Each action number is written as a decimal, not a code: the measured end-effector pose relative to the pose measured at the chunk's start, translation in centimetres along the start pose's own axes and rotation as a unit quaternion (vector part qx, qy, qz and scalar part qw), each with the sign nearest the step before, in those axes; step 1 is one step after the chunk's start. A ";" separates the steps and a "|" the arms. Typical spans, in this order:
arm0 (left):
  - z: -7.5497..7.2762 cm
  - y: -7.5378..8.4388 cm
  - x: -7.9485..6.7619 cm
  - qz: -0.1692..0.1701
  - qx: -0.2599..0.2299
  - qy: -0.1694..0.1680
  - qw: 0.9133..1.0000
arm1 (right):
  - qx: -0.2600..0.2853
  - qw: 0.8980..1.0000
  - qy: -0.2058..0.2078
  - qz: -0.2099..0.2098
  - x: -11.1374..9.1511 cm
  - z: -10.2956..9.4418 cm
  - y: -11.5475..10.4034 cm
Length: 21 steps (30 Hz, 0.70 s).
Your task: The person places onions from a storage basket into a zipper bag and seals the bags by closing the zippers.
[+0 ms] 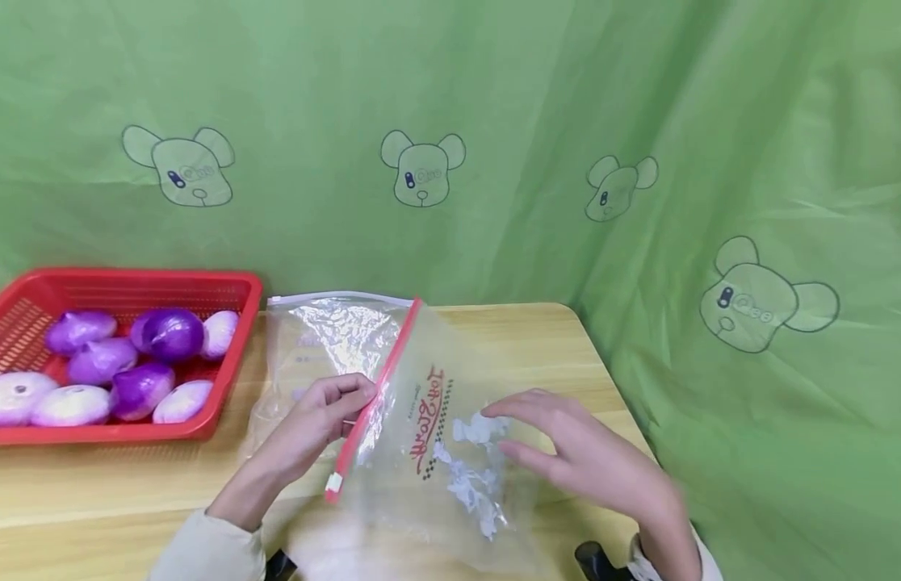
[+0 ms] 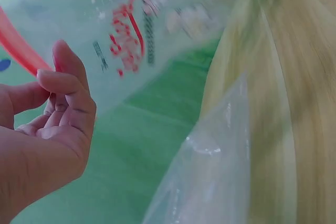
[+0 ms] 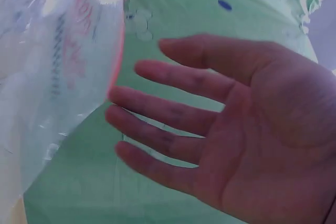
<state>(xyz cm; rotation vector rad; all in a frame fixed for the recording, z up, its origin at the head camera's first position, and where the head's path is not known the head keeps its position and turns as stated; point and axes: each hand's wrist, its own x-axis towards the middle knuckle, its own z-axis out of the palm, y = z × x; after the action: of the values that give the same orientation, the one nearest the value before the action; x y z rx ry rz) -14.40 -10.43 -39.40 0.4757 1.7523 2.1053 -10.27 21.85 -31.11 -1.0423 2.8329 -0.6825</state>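
Note:
A clear zip bag (image 1: 458, 387) with red lettering, a red zip edge and a white slider hangs tilted over the table. My left hand (image 1: 316, 428) pinches it by the red zip edge; the left wrist view shows thumb and forefinger on that strip (image 2: 18, 43). Inside the bag are crumpled whitish pieces (image 1: 468, 484), their kind unclear. My right hand (image 1: 581, 452) is beside the bag's far end, fingers spread and extended. In the right wrist view its palm (image 3: 252, 145) holds nothing. Whether its fingertips touch the bag I cannot tell.
Another clear bag (image 1: 291, 339) with a pale zip lies flat behind the left hand. At the left stands a red basket (image 1: 228, 379) with several purple and whitish onions (image 1: 173, 332). A green curtain (image 1: 494, 242) borders the wooden table (image 1: 567, 339) behind and at right.

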 end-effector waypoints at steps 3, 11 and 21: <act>0.8 0.6 -0.5 0.020 0.023 0.002 1.000 | 0.009 1.000 0.025 -0.016 0.3 0.4 -1.4; 3.0 2.5 -2.0 0.095 0.100 -0.001 0.990 | 0.055 0.998 0.029 -0.010 3.8 1.1 -5.4; 5.1 3.5 -2.8 0.177 0.117 -0.047 0.976 | 0.154 0.986 0.034 0.045 7.2 2.4 -7.6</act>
<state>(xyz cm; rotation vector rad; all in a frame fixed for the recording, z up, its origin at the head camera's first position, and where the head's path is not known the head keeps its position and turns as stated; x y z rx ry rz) -9.69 -7.93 -35.10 1.0047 1.9882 2.0623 -10.75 11.31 -29.36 -0.8492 2.6880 -1.1208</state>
